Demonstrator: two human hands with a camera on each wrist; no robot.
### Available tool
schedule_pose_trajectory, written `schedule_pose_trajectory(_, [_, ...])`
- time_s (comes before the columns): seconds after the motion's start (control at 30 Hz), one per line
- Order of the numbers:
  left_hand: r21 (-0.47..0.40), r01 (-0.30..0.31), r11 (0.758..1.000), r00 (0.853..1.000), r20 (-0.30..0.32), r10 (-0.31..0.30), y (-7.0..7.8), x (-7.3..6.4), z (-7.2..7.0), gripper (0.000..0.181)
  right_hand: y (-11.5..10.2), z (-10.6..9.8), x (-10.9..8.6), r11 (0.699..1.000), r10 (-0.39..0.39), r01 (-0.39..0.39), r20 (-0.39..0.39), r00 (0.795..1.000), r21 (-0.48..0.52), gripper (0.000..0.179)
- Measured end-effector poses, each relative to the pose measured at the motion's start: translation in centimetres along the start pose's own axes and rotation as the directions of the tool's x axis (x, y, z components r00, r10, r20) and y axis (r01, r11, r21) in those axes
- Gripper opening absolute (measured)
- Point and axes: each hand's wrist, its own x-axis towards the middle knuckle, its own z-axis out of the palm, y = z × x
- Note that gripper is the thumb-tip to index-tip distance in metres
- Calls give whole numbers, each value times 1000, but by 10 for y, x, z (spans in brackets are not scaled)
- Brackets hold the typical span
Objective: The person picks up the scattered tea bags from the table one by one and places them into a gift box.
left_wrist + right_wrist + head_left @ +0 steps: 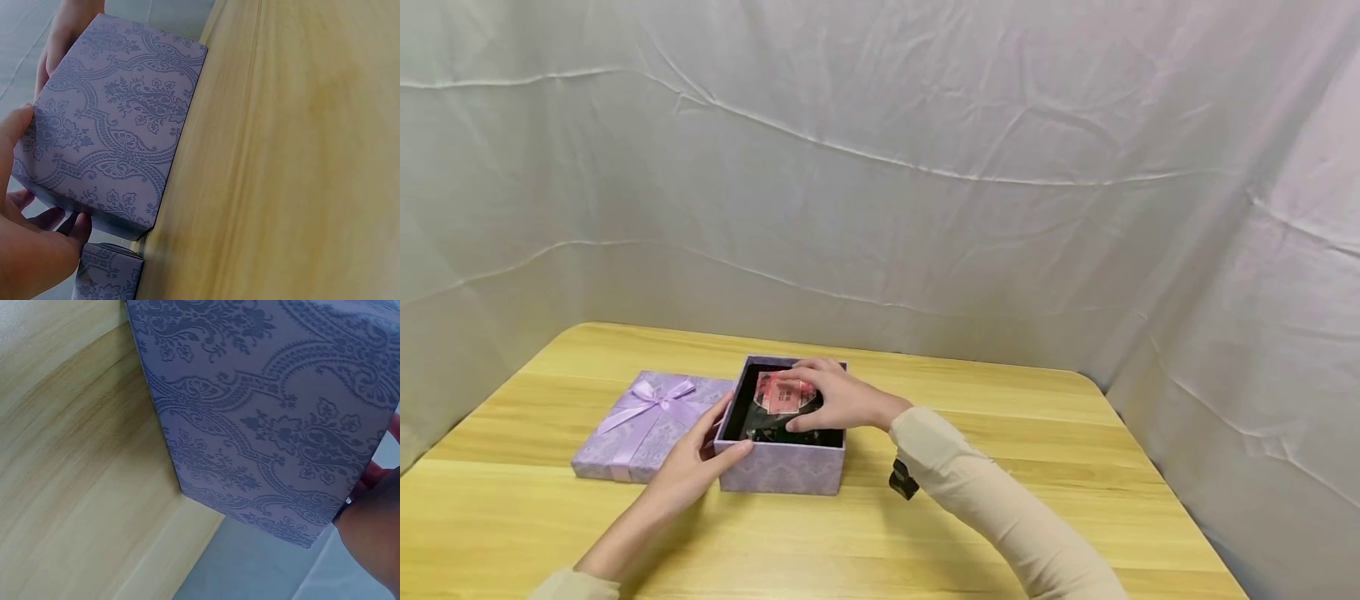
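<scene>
A purple patterned gift box [782, 468] stands uncovered on the table, its inside dark. My left hand [688, 462] holds its near left corner, thumb at the front rim and fingers along the left wall; the left wrist view shows this hand [37, 240] against the box [112, 125]. A black package with a red label [786, 400] lies inside. My right hand [838, 398] reaches over the right wall and grips the package, thumb on the near side and fingers across the far part. In the right wrist view, the box wall [262, 425] hides most of that hand [375, 519].
Left of the box lies its purple lid [647, 429], tied with a lilac ribbon bow [661, 400]. The lid partly lies behind my left hand. A wooden table [1000, 467] carries everything, and pale cloth [880, 208] hangs around it.
</scene>
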Motion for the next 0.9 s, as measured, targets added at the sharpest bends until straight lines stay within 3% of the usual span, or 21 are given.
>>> schedule_pose_trajectory(0.37, [-4,0,1000,1000,1,0,0,0,0,77,-2,5,0,999,19,-18,25,999,-43,70])
schedule_pose_trajectory(0.9, [-11,-23,1000,1000,-15,23,1,0,1,76,-5,11,1,976,3,0,14,1000,-218,71])
